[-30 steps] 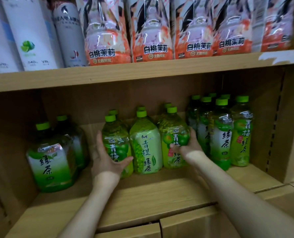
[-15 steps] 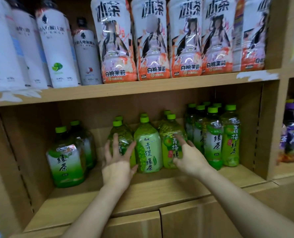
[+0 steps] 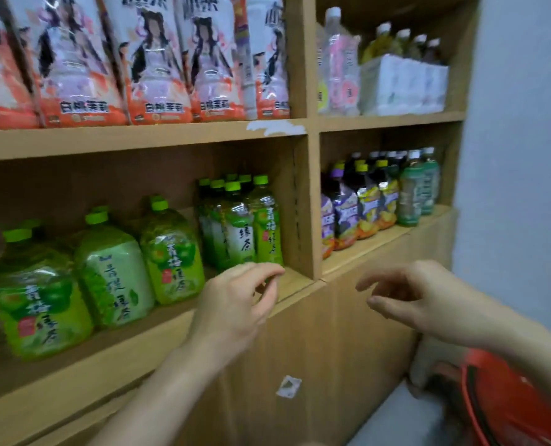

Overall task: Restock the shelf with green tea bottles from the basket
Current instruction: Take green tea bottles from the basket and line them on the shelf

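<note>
Three large green tea bottles stand in a row on the wooden shelf (image 3: 171,323): a left one (image 3: 39,304), a pale-labelled middle one (image 3: 113,272) and a right one (image 3: 171,252). To their right a cluster of slim green tea bottles (image 3: 242,226) fills the shelf corner. My left hand (image 3: 235,304) hovers in front of the shelf edge, fingers loosely curled, holding nothing. My right hand (image 3: 422,297) is off the shelf, in front of the cabinet, fingers apart and empty. The red basket (image 3: 519,403) shows at the bottom right, its contents hidden.
Orange-and-white drink packs (image 3: 158,66) line the shelf above. A neighbouring compartment holds purple and yellow juice bottles (image 3: 364,201). Above it stand pink bottles and a wrapped white pack (image 3: 403,85). A pale wall (image 3: 519,156) bounds the right side.
Both hands have let go of the large bottles and pulled back off the shelf toward the right. The view has swung right, bringing the basket and the side compartments into sight.
</note>
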A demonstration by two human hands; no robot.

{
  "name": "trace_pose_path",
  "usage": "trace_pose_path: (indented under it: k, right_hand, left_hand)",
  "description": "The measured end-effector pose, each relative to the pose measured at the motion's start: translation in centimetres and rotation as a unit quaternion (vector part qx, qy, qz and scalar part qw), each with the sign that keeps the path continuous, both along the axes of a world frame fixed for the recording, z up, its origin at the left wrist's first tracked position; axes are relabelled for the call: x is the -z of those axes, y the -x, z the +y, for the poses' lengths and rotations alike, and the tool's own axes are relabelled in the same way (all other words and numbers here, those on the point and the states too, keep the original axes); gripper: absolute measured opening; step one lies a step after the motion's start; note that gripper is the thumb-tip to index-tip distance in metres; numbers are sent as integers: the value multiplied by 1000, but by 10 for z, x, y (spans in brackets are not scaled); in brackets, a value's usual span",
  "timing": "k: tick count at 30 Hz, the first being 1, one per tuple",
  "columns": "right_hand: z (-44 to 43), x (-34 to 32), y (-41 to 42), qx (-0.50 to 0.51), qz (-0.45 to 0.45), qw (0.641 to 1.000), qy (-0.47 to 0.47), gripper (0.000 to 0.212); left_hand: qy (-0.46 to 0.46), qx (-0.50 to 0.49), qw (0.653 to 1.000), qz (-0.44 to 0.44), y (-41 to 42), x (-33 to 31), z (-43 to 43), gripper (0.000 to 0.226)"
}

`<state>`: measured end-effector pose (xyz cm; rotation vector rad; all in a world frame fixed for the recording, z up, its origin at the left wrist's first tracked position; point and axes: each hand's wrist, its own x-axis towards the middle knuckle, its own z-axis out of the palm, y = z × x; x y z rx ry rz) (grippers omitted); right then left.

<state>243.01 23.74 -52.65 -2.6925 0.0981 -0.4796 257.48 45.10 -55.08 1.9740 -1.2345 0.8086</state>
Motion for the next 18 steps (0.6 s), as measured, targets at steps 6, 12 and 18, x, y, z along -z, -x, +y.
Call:
trace_pose_path:
  k: [6, 12, 18]
  right_hand:
    - [-75, 17, 102, 138, 23, 990, -2, 6]
    - [-144, 74, 206, 270, 7, 961, -59, 6]
    - [-207, 163, 268, 376, -14, 917, -131, 11]
  left_hand:
    - [-52, 146, 988, 3, 48, 24, -98, 30]
    - [-84, 272, 958, 39, 105, 65, -205, 28]
    - [-157, 330, 927, 84, 149, 122, -311, 27]
